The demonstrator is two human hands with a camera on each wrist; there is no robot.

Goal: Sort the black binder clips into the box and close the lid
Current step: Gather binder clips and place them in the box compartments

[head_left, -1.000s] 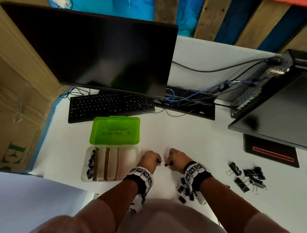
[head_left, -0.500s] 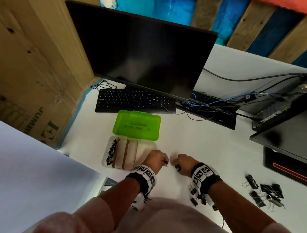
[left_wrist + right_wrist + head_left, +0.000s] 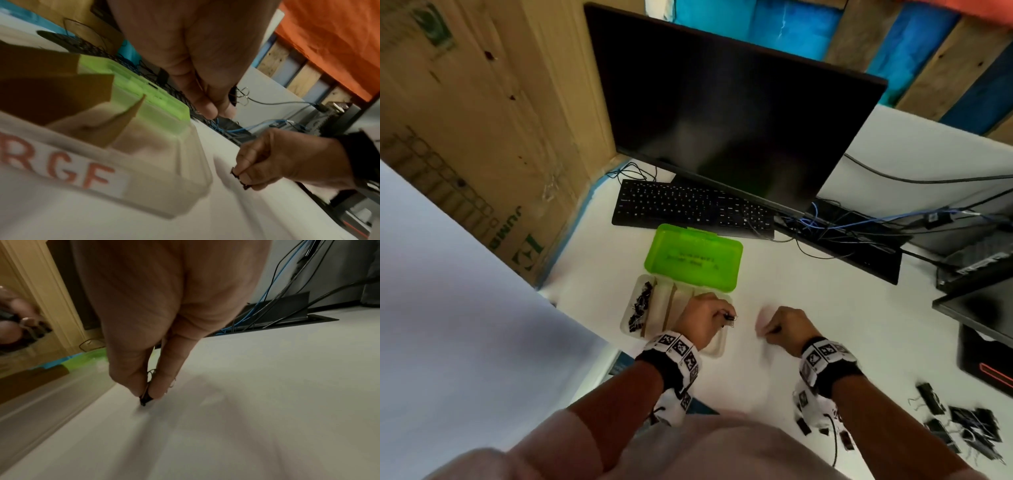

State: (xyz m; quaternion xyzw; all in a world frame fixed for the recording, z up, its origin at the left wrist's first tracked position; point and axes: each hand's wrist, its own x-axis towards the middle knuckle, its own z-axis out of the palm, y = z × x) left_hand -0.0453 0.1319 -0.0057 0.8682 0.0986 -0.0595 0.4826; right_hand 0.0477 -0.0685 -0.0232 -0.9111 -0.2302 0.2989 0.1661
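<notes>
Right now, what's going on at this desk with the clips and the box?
A person is sorting black binder clips into a clear compartmented box whose green lid stands open. The left hand pinches a small clip over the box's right end; the right hand pinches another clip just above the white desk. One end compartment already holds clips, and loose clips lie at the right.
</notes>
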